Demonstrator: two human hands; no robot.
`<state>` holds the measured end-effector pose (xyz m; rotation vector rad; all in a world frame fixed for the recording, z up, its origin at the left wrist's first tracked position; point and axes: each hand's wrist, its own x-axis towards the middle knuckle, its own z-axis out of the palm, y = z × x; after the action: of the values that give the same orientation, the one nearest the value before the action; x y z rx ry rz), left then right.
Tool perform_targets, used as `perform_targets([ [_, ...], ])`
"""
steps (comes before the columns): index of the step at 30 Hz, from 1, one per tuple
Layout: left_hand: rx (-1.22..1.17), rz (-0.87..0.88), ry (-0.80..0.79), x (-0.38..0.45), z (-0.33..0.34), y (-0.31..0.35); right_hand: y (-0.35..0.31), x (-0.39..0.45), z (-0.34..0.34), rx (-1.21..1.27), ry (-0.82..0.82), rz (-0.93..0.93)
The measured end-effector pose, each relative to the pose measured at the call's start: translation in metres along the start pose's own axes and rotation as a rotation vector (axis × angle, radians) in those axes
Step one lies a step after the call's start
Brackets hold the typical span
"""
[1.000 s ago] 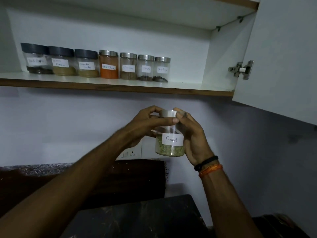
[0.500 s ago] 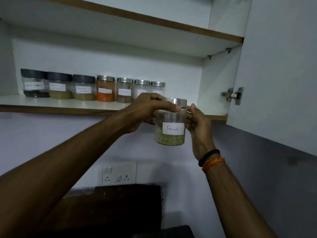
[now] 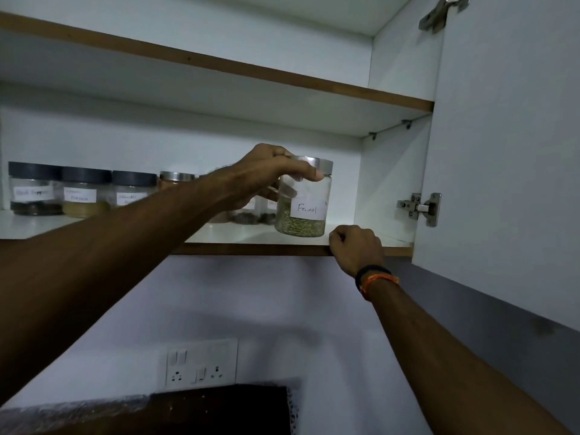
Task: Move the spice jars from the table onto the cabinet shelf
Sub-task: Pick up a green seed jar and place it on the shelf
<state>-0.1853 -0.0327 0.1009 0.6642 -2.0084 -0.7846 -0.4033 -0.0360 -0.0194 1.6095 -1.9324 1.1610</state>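
Now the fennel jar is at the shelf

Up high, the left hand point(image 3: 266, 174) holds the clear glass jar with the shiny silver lid and the white "Fennel" label point(image 3: 303, 199). Its fingers curl round the top of the jar, just under the lid. The jar is upright and has green seeds in the bottom. It is at the front of the white cabinet shelf with the brown wooden edge point(image 3: 251, 248), near the right end. I cannot tell if the jar's bottom touches the shelf.

The right hand point(image 3: 356, 246) is a closed fist with nothing in it. It rests against the front edge of the shelf, just to the right of the jar and a bit lower. A black and orange wristband point(image 3: 375, 277) is on that wrist.

More jars stand in a row at the back of the shelf. On the left are three clear jars with dark lids and white labels point(image 3: 83, 193). Next to them is a jar with a silver lid point(image 3: 176, 178), mostly hidden by the left arm. The white cabinet door point(image 3: 508, 152) stands open on the right. Below, a white wall socket with switches point(image 3: 201, 362) sits on the wall.
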Motion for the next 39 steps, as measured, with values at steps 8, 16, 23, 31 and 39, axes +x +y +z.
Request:
perform_targets([
  [8,0.018,-0.041,-0.006,0.064,0.007,-0.04,0.016,0.007,0.025,-0.205,0.214,-0.112],
  [16,0.001,-0.099,-0.043,0.109,0.027,-0.081,0.024,0.012,0.041,-0.064,0.464,-0.138],
  [23,0.056,-0.073,-0.063,0.136,0.042,-0.094,0.027,0.014,0.044,-0.021,0.506,-0.168],
  [31,0.61,0.271,-0.08,0.157,0.038,-0.081,0.027,0.015,0.047,0.015,0.553,-0.195],
  [39,0.915,0.32,-0.167,0.192,0.042,-0.077,0.026,0.014,0.046,0.032,0.568,-0.207],
])
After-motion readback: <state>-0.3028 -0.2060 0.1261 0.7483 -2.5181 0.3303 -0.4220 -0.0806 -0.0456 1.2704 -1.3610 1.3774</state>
